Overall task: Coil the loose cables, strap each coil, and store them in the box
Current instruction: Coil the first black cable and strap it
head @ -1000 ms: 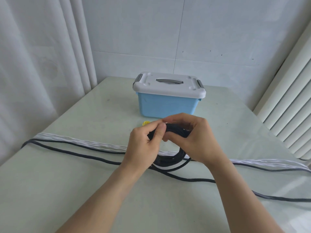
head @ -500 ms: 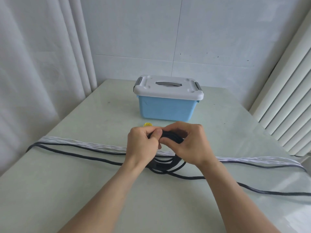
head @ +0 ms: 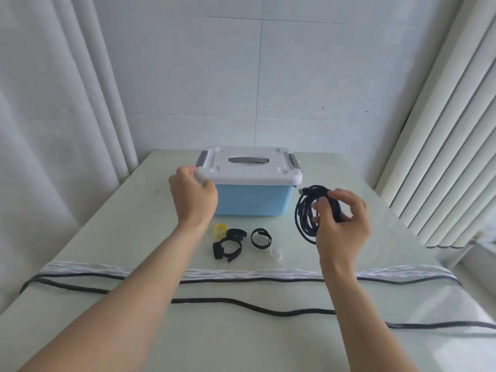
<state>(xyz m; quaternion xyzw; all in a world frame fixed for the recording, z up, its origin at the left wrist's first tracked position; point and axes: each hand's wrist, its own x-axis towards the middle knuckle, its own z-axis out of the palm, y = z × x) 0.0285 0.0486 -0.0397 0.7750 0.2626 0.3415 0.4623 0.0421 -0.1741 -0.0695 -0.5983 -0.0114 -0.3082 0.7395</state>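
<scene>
Firmly, a coiled black cable is gripped in the right hand, fingers curled round its loops, and is held above the pale green table, just right of the light blue plastic box. The near left corner of the box's white lid is grasped by the left hand, thumb and fingers curled on its edge. Black strap loops, a yellow strap ring and a white ring are laid before the box. Nearer still, a white braided cable and loose black cables are stretched across the table.
</scene>
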